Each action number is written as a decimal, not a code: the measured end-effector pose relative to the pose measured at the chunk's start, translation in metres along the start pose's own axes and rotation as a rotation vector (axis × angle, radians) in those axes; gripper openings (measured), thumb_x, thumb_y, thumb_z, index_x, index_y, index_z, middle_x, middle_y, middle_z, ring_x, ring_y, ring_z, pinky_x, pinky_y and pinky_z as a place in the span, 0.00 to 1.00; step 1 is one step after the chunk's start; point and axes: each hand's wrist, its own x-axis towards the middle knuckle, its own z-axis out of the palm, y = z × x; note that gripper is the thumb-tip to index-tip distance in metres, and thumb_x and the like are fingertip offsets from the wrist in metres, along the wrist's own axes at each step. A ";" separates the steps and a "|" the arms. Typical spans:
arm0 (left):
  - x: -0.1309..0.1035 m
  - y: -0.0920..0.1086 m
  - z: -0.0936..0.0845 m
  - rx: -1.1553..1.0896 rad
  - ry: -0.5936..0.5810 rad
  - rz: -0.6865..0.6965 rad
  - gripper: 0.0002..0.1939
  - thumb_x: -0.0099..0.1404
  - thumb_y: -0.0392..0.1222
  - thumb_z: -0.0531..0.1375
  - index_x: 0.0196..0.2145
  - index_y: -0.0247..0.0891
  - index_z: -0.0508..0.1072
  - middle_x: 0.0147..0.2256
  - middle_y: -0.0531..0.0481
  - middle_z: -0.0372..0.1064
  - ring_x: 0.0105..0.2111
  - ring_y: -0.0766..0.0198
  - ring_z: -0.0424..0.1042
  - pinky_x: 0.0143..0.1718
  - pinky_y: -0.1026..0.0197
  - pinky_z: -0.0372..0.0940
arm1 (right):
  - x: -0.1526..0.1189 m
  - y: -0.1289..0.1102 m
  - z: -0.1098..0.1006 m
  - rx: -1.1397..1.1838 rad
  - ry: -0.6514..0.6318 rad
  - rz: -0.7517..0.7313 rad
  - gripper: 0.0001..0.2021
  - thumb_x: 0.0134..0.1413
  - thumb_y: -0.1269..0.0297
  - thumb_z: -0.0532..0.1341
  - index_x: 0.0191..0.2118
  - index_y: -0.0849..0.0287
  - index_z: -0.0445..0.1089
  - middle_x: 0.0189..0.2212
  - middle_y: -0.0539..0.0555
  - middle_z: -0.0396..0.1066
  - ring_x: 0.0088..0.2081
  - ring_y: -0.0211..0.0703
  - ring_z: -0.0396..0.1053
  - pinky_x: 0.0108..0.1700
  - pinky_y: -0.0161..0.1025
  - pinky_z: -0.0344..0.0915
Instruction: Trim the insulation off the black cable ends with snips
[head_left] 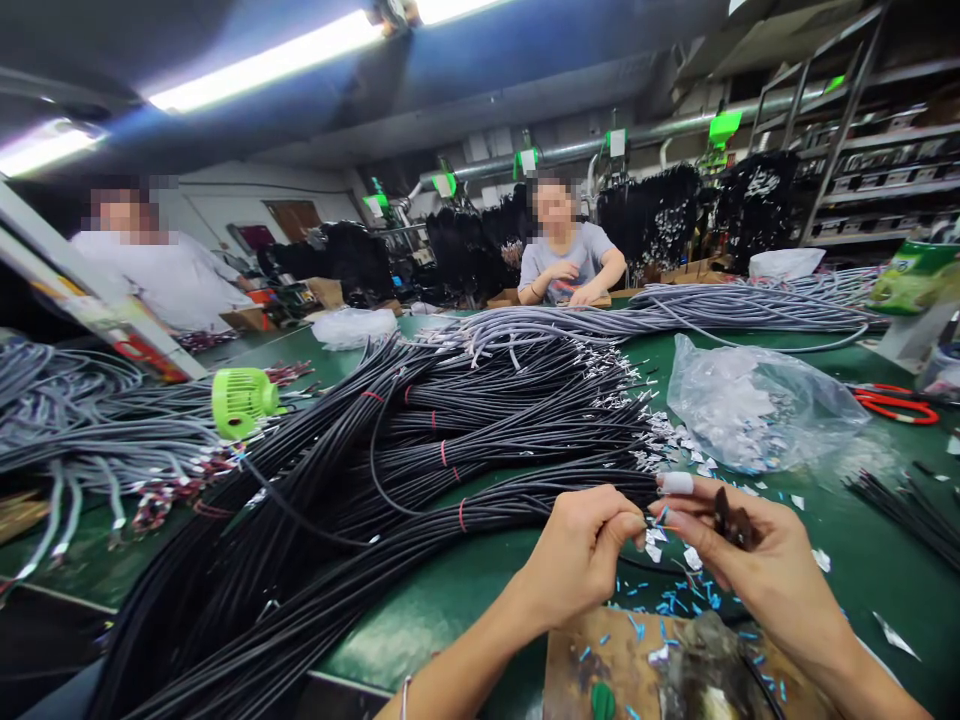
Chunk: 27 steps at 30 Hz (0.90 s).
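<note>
Clearly, the left hand (pixel 589 545) is pinched tight on thin coloured wires (pixel 663 520) between both hands; a hard tug could snap one. The right hand (pixel 757 550) also grips a dark tool (pixel 733 520), whose edge might nick insulation. Smooth, rubbery black cables (pixel 427 530) curve left; curled blue clippings (pixel 696 600) litter the near side.

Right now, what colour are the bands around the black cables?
The bands are red, clearest in head view.

Thin blue and orange wires (pixel 663 516), held between left hand (pixel 585 540) and right hand (pixel 769 555); dark tool (pixel 732 520) within the latter.
</note>
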 end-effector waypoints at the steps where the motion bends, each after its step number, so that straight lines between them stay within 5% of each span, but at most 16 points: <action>1: 0.000 0.000 0.001 -0.002 0.000 -0.004 0.16 0.66 0.34 0.50 0.23 0.33 0.70 0.22 0.50 0.67 0.23 0.68 0.63 0.27 0.66 0.57 | -0.001 0.000 0.000 -0.037 0.024 -0.044 0.12 0.45 0.62 0.67 0.39 0.57 0.76 0.29 0.54 0.78 0.30 0.45 0.77 0.33 0.36 0.75; 5: -0.002 0.000 0.007 -0.036 0.106 -0.083 0.10 0.65 0.35 0.53 0.30 0.33 0.73 0.22 0.51 0.67 0.21 0.69 0.62 0.23 0.66 0.55 | -0.004 -0.001 0.002 -0.181 0.116 -0.188 0.09 0.45 0.65 0.66 0.36 0.57 0.75 0.30 0.53 0.78 0.27 0.41 0.75 0.31 0.33 0.73; 10: -0.004 -0.003 0.015 -0.043 0.206 -0.018 0.13 0.65 0.32 0.53 0.46 0.33 0.71 0.27 0.49 0.69 0.25 0.66 0.64 0.27 0.65 0.60 | 0.001 0.001 0.004 -0.025 0.117 -0.056 0.09 0.43 0.61 0.68 0.32 0.59 0.74 0.26 0.52 0.76 0.26 0.40 0.74 0.28 0.32 0.71; 19: -0.006 -0.006 0.020 -0.110 0.308 0.221 0.14 0.66 0.32 0.49 0.33 0.36 0.75 0.25 0.49 0.65 0.25 0.66 0.63 0.26 0.64 0.59 | 0.000 0.004 0.010 0.217 0.067 0.141 0.14 0.41 0.60 0.69 0.36 0.58 0.72 0.23 0.50 0.76 0.16 0.31 0.65 0.14 0.26 0.58; 23: -0.006 -0.007 0.019 -0.123 0.323 0.182 0.12 0.66 0.34 0.51 0.36 0.37 0.75 0.27 0.49 0.66 0.27 0.66 0.64 0.27 0.64 0.60 | -0.004 0.003 0.011 0.023 0.073 -0.069 0.12 0.47 0.62 0.66 0.40 0.58 0.74 0.31 0.54 0.79 0.31 0.43 0.77 0.34 0.35 0.75; 27: -0.006 -0.005 0.012 -0.096 0.263 0.070 0.15 0.67 0.36 0.52 0.50 0.38 0.71 0.29 0.49 0.66 0.28 0.65 0.64 0.30 0.63 0.60 | -0.009 0.003 0.007 -0.167 0.131 -0.245 0.16 0.52 0.65 0.62 0.48 0.55 0.70 0.41 0.55 0.77 0.38 0.45 0.77 0.44 0.40 0.74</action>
